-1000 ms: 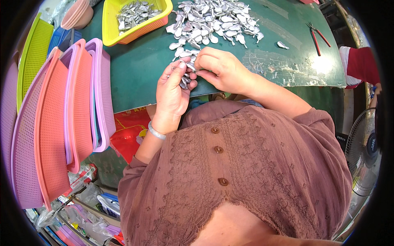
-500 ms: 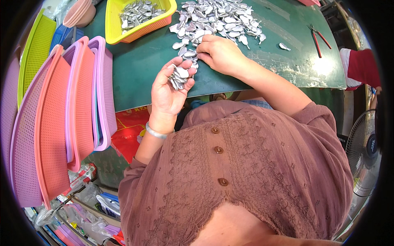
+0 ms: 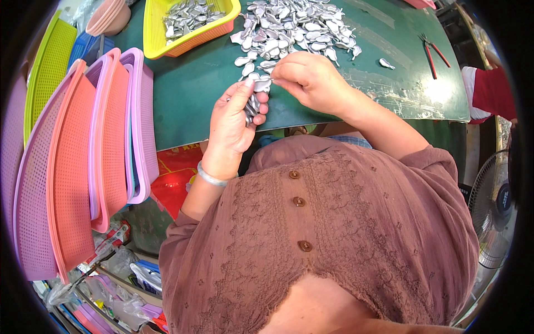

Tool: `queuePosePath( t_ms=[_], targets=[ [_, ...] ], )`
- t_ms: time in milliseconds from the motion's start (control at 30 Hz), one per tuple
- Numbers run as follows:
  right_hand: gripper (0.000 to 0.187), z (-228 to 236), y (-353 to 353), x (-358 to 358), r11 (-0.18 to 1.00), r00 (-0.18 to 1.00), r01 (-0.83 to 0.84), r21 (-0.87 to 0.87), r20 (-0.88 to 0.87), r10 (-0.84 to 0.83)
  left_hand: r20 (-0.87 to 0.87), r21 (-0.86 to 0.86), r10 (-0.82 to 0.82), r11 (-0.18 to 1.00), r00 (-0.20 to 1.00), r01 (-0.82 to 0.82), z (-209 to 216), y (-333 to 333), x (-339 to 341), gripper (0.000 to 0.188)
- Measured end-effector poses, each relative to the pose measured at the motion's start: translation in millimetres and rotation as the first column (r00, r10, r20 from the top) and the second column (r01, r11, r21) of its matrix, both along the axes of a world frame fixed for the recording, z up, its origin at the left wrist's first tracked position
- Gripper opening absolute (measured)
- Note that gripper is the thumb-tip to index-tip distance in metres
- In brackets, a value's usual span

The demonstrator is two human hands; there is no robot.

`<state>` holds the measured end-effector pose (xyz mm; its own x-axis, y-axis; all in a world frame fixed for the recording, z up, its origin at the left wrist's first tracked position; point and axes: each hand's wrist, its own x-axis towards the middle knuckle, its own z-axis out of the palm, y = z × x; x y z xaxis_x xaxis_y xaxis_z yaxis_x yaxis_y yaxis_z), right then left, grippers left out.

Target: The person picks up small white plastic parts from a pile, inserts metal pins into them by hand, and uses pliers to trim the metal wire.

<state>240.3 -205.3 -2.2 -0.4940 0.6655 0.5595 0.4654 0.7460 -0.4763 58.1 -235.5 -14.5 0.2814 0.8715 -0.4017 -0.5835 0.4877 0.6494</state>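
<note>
Small silver spoon-shaped metal pieces (image 3: 303, 30) lie in a loose pile on the green table, just beyond my hands. My left hand (image 3: 228, 128) is closed round several of them (image 3: 252, 108), palm turned up, with its thumb over the top. My right hand (image 3: 314, 80) is closed in a pinch, its fingertips at the edge of one silver piece (image 3: 261, 83) above the left fingers. How firmly the right fingers grip that piece is partly hidden. A few more pieces lie on the table between my hands and the pile.
A yellow basket (image 3: 149, 30), set in a pink one, holds more silver pieces at the far left. Red-handled pliers (image 3: 429, 58) and one stray piece (image 3: 386, 64) lie to the right. Purple and pink baskets (image 3: 72, 178) stand along the left; a fan (image 3: 492, 200) is at the right edge.
My left hand has turned and closed further over its pieces, thumb now on top. My right hand has drawn slightly right, away from the pile, fingertips pinched beside the left hand.
</note>
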Motion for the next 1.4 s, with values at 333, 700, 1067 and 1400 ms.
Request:
queuePosePath(
  t_ms=[333,700,1067,1400],
  targets=[
    [0.024,-2,-12,-3,0.977,0.971,-0.037,-0.211,-0.239,-0.014,-0.015,0.128,0.049,0.991,0.999,-0.047,1,-3,6,0.024],
    [0.017,-16,11,7,0.964,0.948,0.249,-0.097,0.228,-0.222,0.14,0.009,0.11,0.994,0.984,-0.112,-5,-1,-5,0.019],
    [0.014,-24,19,4,0.868,0.984,0.144,-0.475,-0.021,-0.174,0.29,0.039,0.04,0.998,0.956,-0.054,-21,3,-16,0.018],
    [0.016,0,8,13,0.144,0.767,-0.481,-0.865,-0.495,-0.408,0.158,0.039,0.011,0.999,0.987,-0.018,-1,6,8,0.017]
  ],
)
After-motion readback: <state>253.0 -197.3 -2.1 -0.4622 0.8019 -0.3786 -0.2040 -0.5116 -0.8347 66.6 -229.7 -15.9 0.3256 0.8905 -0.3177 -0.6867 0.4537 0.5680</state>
